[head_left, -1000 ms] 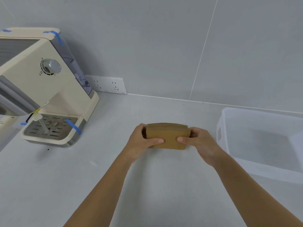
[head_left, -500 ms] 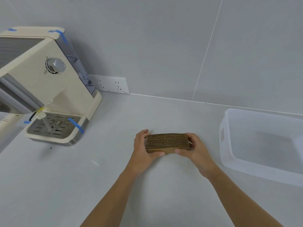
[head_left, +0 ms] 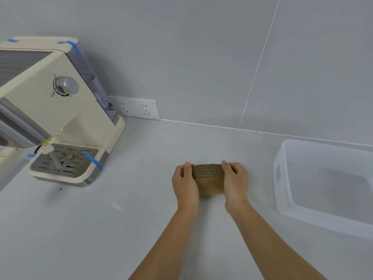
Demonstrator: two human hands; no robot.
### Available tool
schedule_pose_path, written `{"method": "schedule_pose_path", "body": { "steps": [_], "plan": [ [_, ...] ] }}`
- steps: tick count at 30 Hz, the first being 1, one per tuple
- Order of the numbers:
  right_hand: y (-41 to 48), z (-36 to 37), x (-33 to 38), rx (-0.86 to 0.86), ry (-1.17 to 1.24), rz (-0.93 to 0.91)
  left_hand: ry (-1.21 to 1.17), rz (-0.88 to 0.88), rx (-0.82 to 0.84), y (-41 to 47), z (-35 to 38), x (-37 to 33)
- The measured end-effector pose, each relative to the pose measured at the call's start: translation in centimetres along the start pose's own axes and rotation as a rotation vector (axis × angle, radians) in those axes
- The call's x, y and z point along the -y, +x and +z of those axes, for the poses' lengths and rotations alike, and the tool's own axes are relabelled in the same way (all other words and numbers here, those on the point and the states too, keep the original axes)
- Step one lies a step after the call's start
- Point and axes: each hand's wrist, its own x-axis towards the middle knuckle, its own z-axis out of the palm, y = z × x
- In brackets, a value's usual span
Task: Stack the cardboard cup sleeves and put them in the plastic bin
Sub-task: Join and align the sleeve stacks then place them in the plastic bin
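— What are the hands doing?
— The left hand [head_left: 186, 183] and the right hand [head_left: 235, 181] are clamped on the two ends of a stack of brown corrugated cardboard cup sleeves [head_left: 208, 179], fingers curled over its top edge, holding it on the pale grey countertop [head_left: 141, 219].
— And the bin?
— The translucent white plastic bin [head_left: 282, 190] sits on the counter well to the right of the stack, apart from it.
— Anything else nearby?
— A cream coffee machine with blue tape strips [head_left: 52, 110] stands far left, and a white wall socket strip [head_left: 137, 108] is behind.
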Motion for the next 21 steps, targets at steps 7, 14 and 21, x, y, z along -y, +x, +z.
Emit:
{"method": "schedule_pose_path", "body": {
  "steps": [7,14,21],
  "plan": [
    [-0.9,-1.6,-0.5,0.102,0.004,-0.169,0.038,0.144,0.076,-0.4,-1.2,0.8],
    [-0.9,-1.0,-2.3,-0.008,0.144,-0.221,-0.006,0.114,0.124,-0.1,-1.2,1.4],
    [-0.9,-1.5,-2.9,0.007,0.145,-0.255,-0.061,0.13,0.061,-0.9,-1.2,2.0]
  ]
}}
